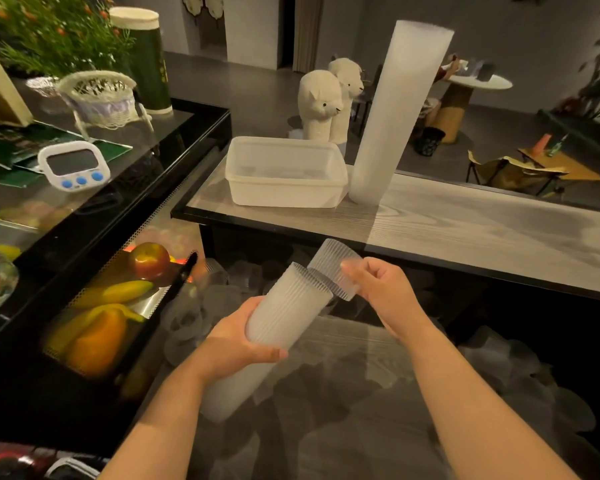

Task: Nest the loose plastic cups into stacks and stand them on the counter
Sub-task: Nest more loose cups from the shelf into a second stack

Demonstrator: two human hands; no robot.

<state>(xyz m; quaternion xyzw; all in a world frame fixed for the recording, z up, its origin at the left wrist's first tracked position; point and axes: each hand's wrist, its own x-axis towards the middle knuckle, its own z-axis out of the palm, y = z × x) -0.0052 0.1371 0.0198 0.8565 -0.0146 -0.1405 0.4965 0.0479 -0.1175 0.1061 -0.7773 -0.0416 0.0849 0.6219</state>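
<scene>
Grey wood-grain counter point(465, 223) carries a tall cup stack point(395, 112) upright beside a clear tub point(284, 174). Below its edge, left hand point(236, 341) grips a tilted short stack point(278, 327); right hand point(381, 289) pinches a single ribbed cup point(333, 268) at the short stack's open mouth. Loose cups point(499, 375) lie underneath.

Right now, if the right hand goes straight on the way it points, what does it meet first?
Probably the open mouth of the cup stack held by the left hand; the right hand carries a single cup toward it. Depth is unclear.
</scene>
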